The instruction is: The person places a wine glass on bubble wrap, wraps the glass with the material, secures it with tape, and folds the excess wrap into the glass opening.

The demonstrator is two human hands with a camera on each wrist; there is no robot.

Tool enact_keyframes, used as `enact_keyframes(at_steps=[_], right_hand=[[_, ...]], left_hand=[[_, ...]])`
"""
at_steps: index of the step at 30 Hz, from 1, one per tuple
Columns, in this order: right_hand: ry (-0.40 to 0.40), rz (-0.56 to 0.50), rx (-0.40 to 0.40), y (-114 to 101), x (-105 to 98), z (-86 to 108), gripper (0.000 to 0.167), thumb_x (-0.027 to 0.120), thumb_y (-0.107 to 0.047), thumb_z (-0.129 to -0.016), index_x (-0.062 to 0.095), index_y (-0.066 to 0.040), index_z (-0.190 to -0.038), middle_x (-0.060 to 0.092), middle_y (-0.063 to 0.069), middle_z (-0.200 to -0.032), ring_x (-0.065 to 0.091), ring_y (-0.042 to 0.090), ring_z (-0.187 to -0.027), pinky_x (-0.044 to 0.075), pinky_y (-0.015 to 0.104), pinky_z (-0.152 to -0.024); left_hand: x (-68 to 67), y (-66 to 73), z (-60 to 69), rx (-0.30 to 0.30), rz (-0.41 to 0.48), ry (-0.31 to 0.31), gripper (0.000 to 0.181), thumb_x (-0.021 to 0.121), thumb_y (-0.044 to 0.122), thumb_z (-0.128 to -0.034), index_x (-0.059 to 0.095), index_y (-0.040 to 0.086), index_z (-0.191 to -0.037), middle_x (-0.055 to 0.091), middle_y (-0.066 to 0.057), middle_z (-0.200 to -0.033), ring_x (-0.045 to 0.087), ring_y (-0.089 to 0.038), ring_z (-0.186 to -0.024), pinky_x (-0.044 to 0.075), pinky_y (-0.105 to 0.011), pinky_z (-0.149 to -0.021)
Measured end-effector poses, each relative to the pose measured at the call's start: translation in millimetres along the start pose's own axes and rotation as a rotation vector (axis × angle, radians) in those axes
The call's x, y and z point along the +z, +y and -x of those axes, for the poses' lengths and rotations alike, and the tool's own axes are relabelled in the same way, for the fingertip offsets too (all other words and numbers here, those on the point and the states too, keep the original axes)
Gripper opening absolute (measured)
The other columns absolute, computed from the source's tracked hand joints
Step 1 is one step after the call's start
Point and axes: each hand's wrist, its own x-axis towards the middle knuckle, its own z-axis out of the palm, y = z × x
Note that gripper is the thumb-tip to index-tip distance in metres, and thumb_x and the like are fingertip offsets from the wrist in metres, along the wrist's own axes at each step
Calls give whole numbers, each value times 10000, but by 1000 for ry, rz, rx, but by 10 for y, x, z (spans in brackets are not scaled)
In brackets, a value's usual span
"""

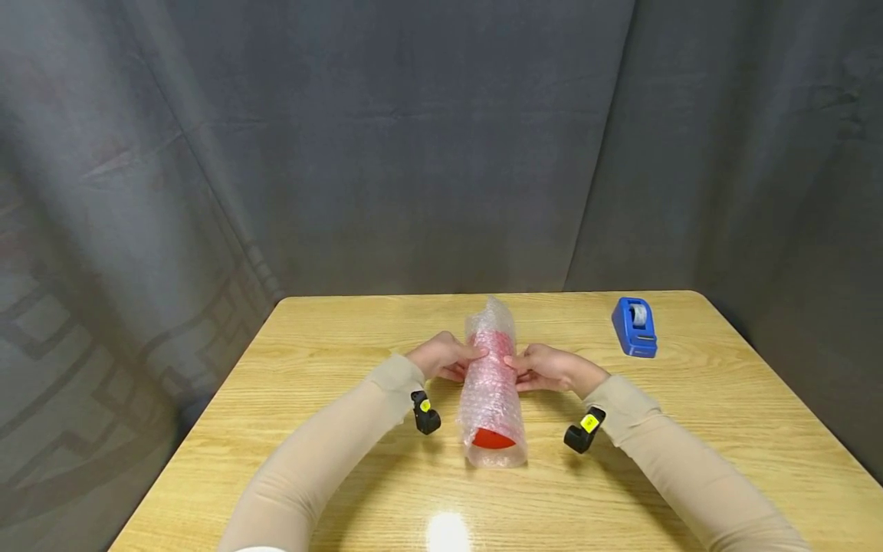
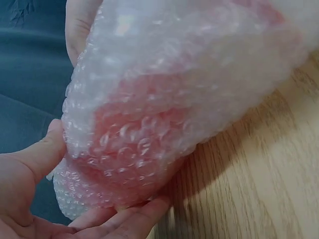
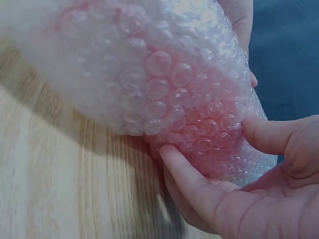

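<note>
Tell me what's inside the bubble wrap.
Inside the bubble wrap is a red object. Its red surface shows at the near open end; elsewhere it's blurred through the bubbles, so I can't tell exactly what it is.

Against my fingers (image 3: 192,181) the wrap (image 1: 491,395) is clear plastic, glossy and rough with bubbles, while the red piece (image 1: 493,438) inside it looks smooth. The bench (image 1: 352,330) is wood-grained, with enough polish to throw back a bright glare. My sleeves (image 1: 345,452) and the curtain (image 1: 414,153) are matt cloth, and the dispenser (image 1: 638,343) looks like smooth plastic.
</note>
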Motion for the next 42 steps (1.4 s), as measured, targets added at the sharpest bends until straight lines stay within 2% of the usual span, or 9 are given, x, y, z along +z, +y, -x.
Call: enact_keyframes(at_steps=[7,10,14,17,23,29,31,37,42], right_hand=[[-12,-13,5,29,-48,0,146,442,-125,-1029,518,-1,-1015,642,19,-816,636,127,-784,575,274,-781],[-15,-9,3,27,-61,12,130,447,-120,-1026,508,-9,-1055,641,6,-824,632,120,-777,572,268,-768],[1,-3,8,26,-71,25,199,452,-105,-1020,445,50,-1144,622,26,-877,630,119,-797,570,273,-780],[-2,-6,2,31,-87,29,245,443,-93,-1020,402,84,-1184,613,38,-915,632,121,-826,569,283,-805],[-37,-66,11,42,-113,31,177,382,-78,-1027,450,53,-1125,601,51,-915,616,123,-847,569,253,-820],[-16,-107,63,5,-93,35,449,353,-306,-1055,337,61,-1312,536,134,-1041,585,166,-914,572,258,-823],[3,-101,77,-8,-73,30,501,371,-342,-1050,321,71,-1329,538,142,-1044,588,172,-912,576,266,-818],[33,-55,55,-21,-19,16,372,439,-261,-1034,456,93,-1144,619,77,-879,625,143,-807,588,276,-774],[50,-2,42,-30,12,2,283,449,-231,-1026,510,45,-1028,633,29,-787,622,112,-746,587,254,-725]], left_hand=[[82,39,44,28,-7,37,252,705,245,-876,588,27,-828,618,-69,-746,603,-167,-616,598,-347,-669],[112,65,75,43,-32,51,269,711,254,-870,585,17,-855,614,-77,-776,605,-175,-609,600,-370,-670],[143,80,63,59,-67,69,332,730,277,-859,591,-14,-941,624,-102,-867,632,-192,-662,602,-370,-669],[170,79,34,73,-91,89,348,745,280,-847,600,-20,-949,628,-102,-871,635,-185,-672,600,-342,-636],[208,88,26,91,-141,132,354,761,302,-833,596,4,-927,609,-79,-822,618,-165,-649,593,-321,-610],[226,101,33,95,-156,149,384,765,322,-831,585,7,-956,600,-76,-828,607,-162,-648,589,-319,-607],[229,105,42,97,-152,147,391,764,317,-833,586,-2,-974,605,-82,-839,611,-165,-654,590,-319,-607],[224,108,67,111,-97,123,425,762,290,-841,578,-33,-1047,620,-111,-920,647,-187,-736,600,-336,-641],[198,96,75,106,-90,90,422,749,324,-850,593,-24,-1030,624,-95,-914,634,-171,-731,599,-336,-665]])
